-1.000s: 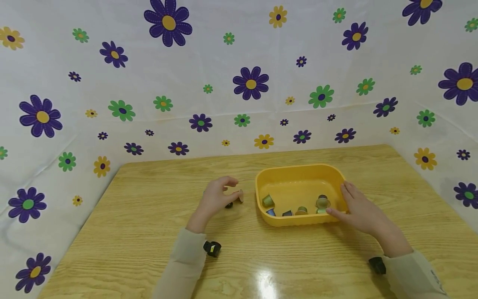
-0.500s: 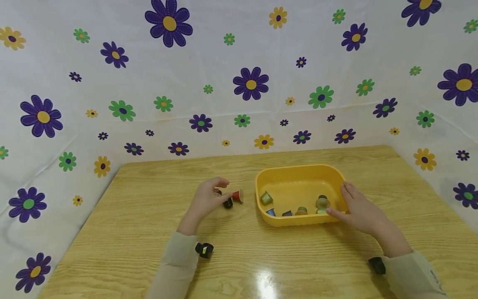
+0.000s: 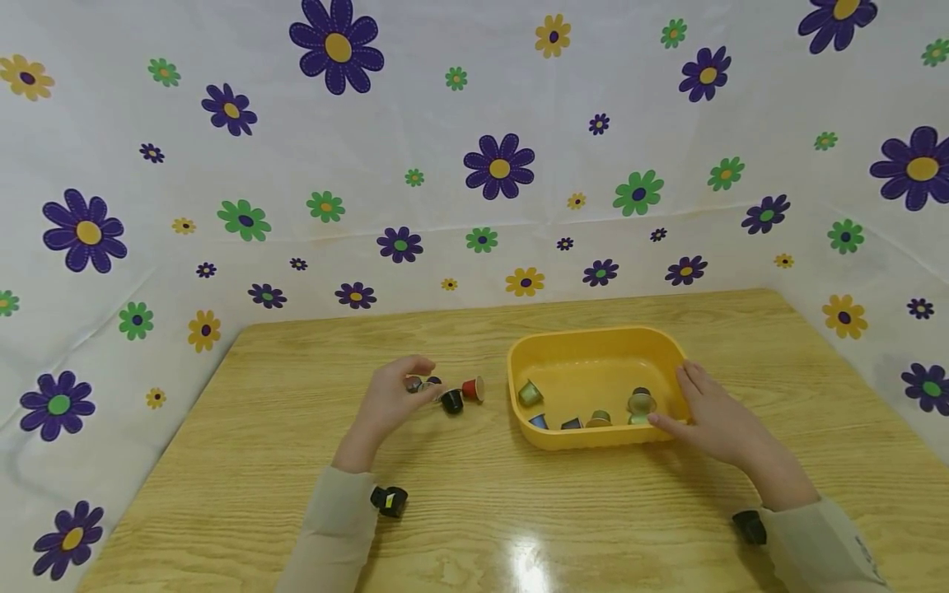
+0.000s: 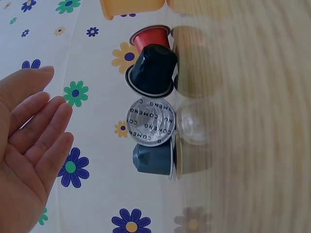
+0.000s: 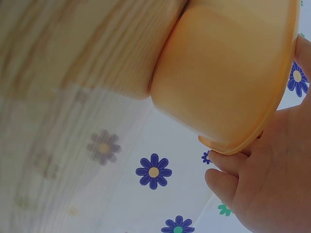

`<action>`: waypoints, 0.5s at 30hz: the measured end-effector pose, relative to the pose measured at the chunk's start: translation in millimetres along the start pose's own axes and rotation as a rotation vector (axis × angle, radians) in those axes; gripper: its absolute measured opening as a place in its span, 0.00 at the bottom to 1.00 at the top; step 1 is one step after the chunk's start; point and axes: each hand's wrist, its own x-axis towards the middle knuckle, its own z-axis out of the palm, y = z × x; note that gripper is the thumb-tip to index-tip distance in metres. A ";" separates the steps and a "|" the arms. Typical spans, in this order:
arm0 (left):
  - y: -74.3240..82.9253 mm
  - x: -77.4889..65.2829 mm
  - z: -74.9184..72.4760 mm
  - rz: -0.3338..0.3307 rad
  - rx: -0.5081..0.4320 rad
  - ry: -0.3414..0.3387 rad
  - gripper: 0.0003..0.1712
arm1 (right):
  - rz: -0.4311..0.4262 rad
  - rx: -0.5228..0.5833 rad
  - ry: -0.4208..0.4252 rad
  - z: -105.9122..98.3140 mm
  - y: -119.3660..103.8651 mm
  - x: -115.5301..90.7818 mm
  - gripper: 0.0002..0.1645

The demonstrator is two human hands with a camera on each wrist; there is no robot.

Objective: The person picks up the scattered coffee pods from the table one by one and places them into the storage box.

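Observation:
My left hand [image 3: 387,401] hovers over a cluster of coffee capsules, thumb and fingers apart and holding nothing. In the left wrist view the cluster has a red capsule [image 4: 151,37], a black capsule [image 4: 154,71], one with a silver lid [image 4: 151,121] facing the camera, and a dark blue-grey capsule [image 4: 153,158]. My right hand [image 3: 722,422] grips the right end of a yellow tray [image 3: 593,333], with its thumb over the near rim. Several capsules lie inside the tray, among them a green capsule [image 3: 530,394] at the left and a lidded capsule [image 3: 641,401] near the right.
All of this rests on a wood-grain table [image 3: 311,354]. Behind and at the sides hangs a white flower-print cloth [image 3: 430,123]. Black wrist devices, such as the one at the left cuff [image 3: 390,501], sit low beside the forearms.
My left hand has drawn back leftward and slightly toward me, uncovering the red and black capsules. The right hand and the tray have stayed in place.

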 end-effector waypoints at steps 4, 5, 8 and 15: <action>-3.2 -2.1 -3.1 -0.008 -0.002 0.007 0.18 | -0.003 0.001 0.002 0.1 -0.1 -0.1 0.57; -4.0 -2.5 -3.8 -0.009 0.001 0.010 0.18 | -0.004 0.001 0.003 0.1 -0.1 -0.2 0.57; -6.0 -3.4 -5.2 -0.005 0.016 0.018 0.18 | -0.004 0.002 0.006 -0.4 -0.3 -0.4 0.57; -7.0 -4.4 -8.1 0.003 0.050 0.028 0.18 | -0.002 0.004 0.002 -1.2 -1.3 -0.6 0.57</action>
